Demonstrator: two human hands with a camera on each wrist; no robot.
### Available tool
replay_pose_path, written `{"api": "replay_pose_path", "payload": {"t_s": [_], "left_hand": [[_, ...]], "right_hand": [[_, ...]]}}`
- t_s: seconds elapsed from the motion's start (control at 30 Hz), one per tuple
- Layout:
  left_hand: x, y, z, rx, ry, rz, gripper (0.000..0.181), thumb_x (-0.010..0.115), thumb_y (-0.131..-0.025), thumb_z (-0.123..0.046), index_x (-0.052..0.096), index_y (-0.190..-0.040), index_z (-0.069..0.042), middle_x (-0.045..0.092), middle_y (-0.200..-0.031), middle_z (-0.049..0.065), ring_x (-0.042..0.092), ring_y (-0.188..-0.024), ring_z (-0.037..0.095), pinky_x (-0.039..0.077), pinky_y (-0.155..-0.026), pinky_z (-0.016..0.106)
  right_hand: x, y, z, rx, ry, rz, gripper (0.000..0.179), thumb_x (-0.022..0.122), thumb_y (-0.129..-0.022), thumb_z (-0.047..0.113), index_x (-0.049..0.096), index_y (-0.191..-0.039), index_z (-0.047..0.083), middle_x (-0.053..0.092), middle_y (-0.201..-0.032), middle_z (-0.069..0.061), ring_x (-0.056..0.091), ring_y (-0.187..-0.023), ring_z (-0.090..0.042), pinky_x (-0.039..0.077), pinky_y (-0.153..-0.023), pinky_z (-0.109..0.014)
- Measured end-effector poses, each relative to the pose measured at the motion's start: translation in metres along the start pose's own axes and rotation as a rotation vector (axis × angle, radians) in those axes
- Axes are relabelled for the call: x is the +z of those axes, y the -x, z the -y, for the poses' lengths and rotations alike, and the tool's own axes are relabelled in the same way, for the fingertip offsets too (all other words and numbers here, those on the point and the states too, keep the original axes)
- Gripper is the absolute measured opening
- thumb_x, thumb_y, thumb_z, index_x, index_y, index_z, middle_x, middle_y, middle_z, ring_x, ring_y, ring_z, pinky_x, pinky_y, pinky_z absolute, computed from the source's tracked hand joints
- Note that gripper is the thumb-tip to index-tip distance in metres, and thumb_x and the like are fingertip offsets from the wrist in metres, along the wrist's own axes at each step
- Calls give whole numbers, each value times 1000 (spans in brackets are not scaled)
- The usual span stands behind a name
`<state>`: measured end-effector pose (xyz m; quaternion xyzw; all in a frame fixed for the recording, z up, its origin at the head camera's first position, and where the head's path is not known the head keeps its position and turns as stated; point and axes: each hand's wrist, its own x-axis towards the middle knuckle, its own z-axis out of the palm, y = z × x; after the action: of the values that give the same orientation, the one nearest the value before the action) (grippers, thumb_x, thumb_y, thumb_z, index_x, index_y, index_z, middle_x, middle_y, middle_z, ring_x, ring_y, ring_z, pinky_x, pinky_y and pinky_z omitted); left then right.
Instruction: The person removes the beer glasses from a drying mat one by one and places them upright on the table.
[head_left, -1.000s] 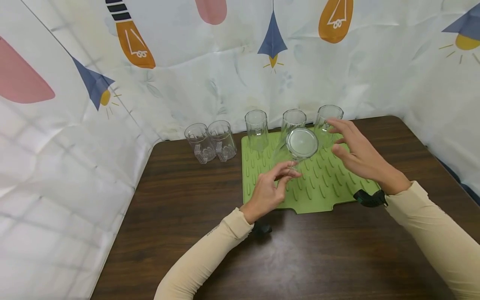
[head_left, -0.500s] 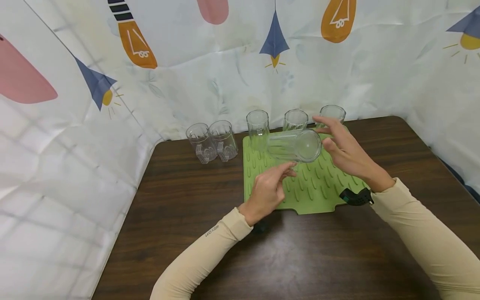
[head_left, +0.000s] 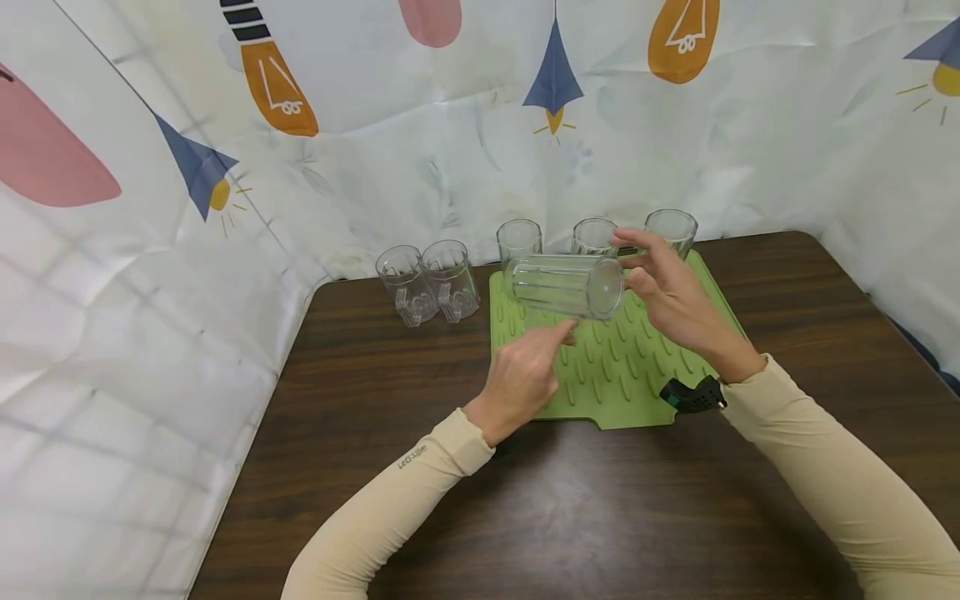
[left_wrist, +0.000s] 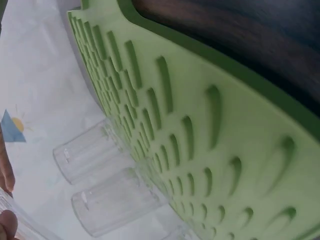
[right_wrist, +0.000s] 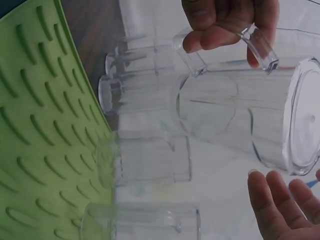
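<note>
My left hand [head_left: 521, 367] holds a clear mug [head_left: 566, 283] by its handle, above the green ribbed mat [head_left: 622, 410]. The mug lies sideways in the air, its round base facing right and its mouth left. In the right wrist view, curled fingers [right_wrist: 220, 30] go through the mug's handle. Close to the base is my right hand [head_left: 671, 300], its fingers spread and loosely bent. The right wrist view shows these fingers below the mug's base, apparently apart from it.
Along the mat's back edge stand three clear glasses [head_left: 519, 236], partly hidden behind the mug and right hand. Two clear mugs [head_left: 453, 287] with handles stand upright left of the mat on the dark wooden table [head_left: 360, 367]. A patterned white curtain [head_left: 375, 183] hangs behind.
The mug has turned from base towards the head camera to sideways, base to the right, and shifted left. My right hand has moved left with it.
</note>
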<state>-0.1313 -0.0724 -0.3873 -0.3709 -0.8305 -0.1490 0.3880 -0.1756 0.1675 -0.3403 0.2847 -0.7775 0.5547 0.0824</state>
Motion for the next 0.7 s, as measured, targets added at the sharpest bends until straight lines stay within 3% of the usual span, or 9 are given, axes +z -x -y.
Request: {"api": "replay_pose_path", "payload": {"t_s": [0.13,0.4,0.7], "left_hand": [[-1,1,4,10,-57,14,63,57,-68,20,67,-124,-6,78,-93,-5,75,-81,12,54,-52,22],[-2,2,6,55,-181,55,45,57,-84,13,69,-122,-8,74,-82,-5,71,-73,10,57,-58,23],[-4,2,5,76,-262,124,36,58,-91,7,70,-121,-8,77,-84,-4,70,-72,10,58,-64,23]], "right_hand": [[5,-2,-2,18,-32,-10,55,49,-110,37,36,-158,14,43,-155,-20,53,-126,0,50,-94,-12],[16,-4,-11,102,-55,-31,57,62,-103,12,37,-154,7,46,-152,-17,52,-126,-1,50,-97,-9],[27,0,-21,169,-100,-22,65,69,-97,6,37,-153,3,44,-147,-11,54,-126,-8,51,-104,-14]]}}
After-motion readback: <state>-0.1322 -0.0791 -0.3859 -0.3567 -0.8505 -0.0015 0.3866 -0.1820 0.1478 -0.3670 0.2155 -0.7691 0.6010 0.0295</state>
